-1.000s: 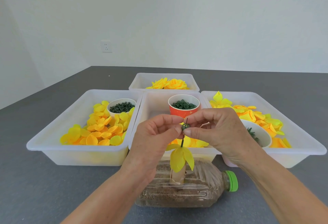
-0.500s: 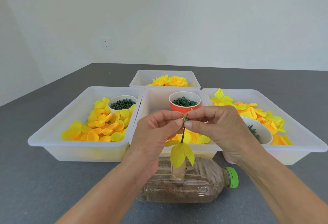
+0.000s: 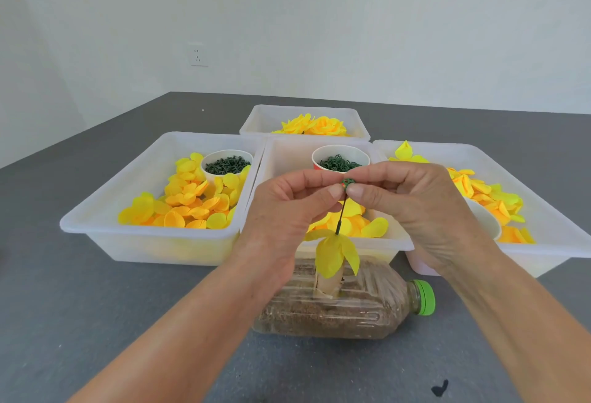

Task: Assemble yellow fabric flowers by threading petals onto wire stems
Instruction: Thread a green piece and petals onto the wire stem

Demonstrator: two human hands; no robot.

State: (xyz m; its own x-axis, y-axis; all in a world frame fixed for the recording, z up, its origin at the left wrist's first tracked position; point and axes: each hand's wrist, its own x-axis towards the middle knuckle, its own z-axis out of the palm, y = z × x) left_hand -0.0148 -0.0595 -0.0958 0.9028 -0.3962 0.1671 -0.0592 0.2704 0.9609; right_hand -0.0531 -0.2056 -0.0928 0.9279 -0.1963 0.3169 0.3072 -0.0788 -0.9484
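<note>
Above bottle (image 3: 335, 313): left hand (image 3: 281, 220), right hand (image 3: 415, 211) pinch green ring (image 3: 347, 182); wire stem (image 3: 341, 217) top hidden.

**Materials and finishes**

Bins (image 3: 153, 236): translucent white plastic, smooth, slight sheen. Petals (image 3: 188, 201): yellow cloth, matt, crinkled. Bottle (image 3: 358, 310): clear ribbed plastic; green plastic cap (image 3: 424, 297). Stem (image 3: 341, 217): thin dark wire. Cup (image 3: 319, 164): red paper. Surface (image 3: 80, 306): grey, matt, finely speckled.
</note>
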